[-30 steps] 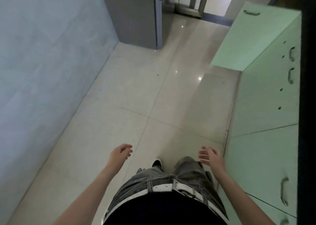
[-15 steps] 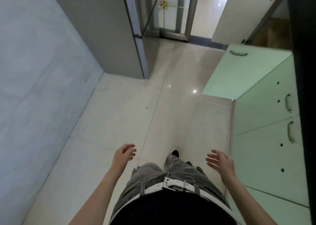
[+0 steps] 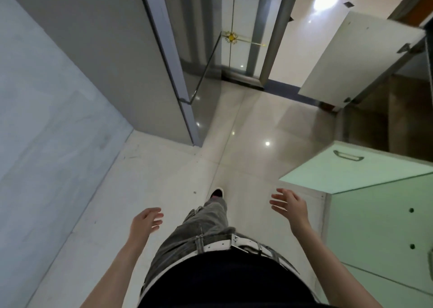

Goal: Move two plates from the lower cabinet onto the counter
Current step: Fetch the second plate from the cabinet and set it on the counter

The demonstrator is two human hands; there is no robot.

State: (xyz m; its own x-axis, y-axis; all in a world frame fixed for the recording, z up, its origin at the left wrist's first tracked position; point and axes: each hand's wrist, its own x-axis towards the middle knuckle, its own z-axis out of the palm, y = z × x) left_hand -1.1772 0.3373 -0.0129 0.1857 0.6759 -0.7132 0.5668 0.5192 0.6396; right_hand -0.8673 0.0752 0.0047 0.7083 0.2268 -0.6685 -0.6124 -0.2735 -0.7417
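Head-camera footage is filled by a pale, glossy tiled floor (image 3: pixel 164 190), seen from above over a dark top, a white studded belt (image 3: pixel 225 243) and grey jeans (image 3: pixel 201 228). One black shoe with a white sole (image 3: pixel 217 193) is planted on the tiles ahead of the body. The left hand (image 3: pixel 144 219) is held out above the floor to the left of the legs, its grip loosely curled and empty, nothing touched. The right hand (image 3: pixel 291 205) is raised to the right of the legs, its grip spread with the fingers apart, likewise empty. Just beside the right hand, a mint-green lower cabinet door (image 3: pixel 346 169) with a metal bar handle (image 3: pixel 348 155) stands swung open, and the mint-green cabinet front (image 3: pixel 379 225) runs along the right edge. The plates named in the task cannot be seen anywhere; the cabinet interior is hidden behind the open door. A grey refrigerator (image 3: pixel 117 61) stands at the upper left, and a white door (image 3: pixel 351 56) is open at the upper right.
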